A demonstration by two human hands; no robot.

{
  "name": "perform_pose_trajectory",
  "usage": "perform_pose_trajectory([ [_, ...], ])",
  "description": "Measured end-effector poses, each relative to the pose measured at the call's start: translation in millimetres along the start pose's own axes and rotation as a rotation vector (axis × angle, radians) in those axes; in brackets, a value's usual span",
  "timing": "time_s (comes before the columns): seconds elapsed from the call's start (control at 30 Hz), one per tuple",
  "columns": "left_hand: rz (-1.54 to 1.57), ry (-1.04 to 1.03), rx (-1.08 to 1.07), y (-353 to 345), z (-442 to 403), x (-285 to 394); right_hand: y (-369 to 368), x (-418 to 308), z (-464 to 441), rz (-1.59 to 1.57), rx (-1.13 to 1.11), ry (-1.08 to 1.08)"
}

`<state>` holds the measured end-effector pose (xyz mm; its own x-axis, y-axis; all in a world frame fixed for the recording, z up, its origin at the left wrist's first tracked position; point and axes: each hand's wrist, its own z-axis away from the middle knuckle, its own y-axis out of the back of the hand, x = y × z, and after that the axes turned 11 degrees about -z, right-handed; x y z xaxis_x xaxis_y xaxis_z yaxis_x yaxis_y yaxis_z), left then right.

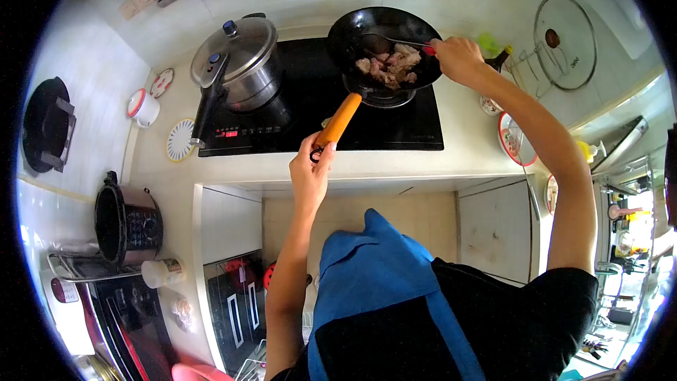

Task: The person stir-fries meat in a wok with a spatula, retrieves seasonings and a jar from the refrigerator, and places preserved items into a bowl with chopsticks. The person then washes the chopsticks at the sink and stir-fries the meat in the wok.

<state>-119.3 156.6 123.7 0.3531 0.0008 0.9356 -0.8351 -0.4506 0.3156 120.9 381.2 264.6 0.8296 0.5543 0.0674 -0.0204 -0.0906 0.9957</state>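
A black wok (352,28) sits tilted over the right side of the black cooktop (310,127), with pieces of pale pinkish meat (398,65) inside. My left hand (312,169) is closed around the lower end of the wok's orange-brown handle (341,121). At the wok's right rim, my right hand (460,62) is wrapped round the red-ended handle of a metal ladle (377,44). The ladle's dark bowl rests in the wok beside the meat.
A steel pressure cooker (247,74) stands on the cooktop's left side. Left of it are a white mug (144,107) and a striped dish (181,140). A red-rimmed bowl (517,139) and dark bottle (499,58) stand right. A glass lid (565,42) hangs on the wall.
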Motion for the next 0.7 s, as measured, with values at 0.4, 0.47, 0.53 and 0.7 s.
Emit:
perform_pose_trajectory([
  [0.4, 0.016, -0.035, 0.025, -2.0, 1.4, 0.6, -3.7, 21.1, -1.1, 0.120, 0.032, -0.058],
  [0.47, 0.024, -0.032, 0.019, -1.4, 1.5, -1.2, -5.7, 20.4, 0.8, 0.092, 0.049, -0.046],
  [0.53, 0.030, -0.029, 0.010, -2.8, 1.9, 0.0, -6.4, 16.5, 3.3, 0.062, 0.065, -0.038],
  [0.7, 0.018, -0.061, 0.030, -2.1, -2.4, -1.7, -13.3, 19.9, 2.3, -0.077, 0.031, -0.094],
])
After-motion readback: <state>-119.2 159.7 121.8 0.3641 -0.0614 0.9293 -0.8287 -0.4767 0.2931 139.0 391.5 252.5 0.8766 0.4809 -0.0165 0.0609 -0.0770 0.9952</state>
